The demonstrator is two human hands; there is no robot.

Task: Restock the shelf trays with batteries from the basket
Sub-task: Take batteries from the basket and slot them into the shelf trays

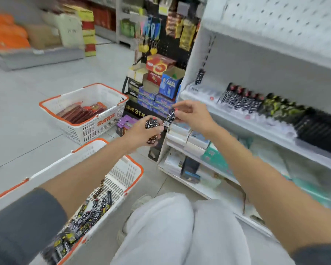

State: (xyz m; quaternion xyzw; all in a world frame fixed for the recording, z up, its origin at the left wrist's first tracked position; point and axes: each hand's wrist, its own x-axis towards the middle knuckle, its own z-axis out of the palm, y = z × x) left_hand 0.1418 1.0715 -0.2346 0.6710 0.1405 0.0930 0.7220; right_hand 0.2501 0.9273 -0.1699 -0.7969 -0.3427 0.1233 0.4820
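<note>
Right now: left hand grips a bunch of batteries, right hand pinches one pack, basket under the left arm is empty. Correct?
Not empty: head view shows the basket under the left arm holding many loose batteries. Rest holds: left hand grips a bunch, right hand pinches one pack.

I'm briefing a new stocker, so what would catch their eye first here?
Mid-frame, the left hand grips a clutch of battery packs while the right hand pinches a single pack beside it. Lower left, an orange-rimmed basket holds loose batteries; on the right, the shelf tray shows rows of black packs.
</note>
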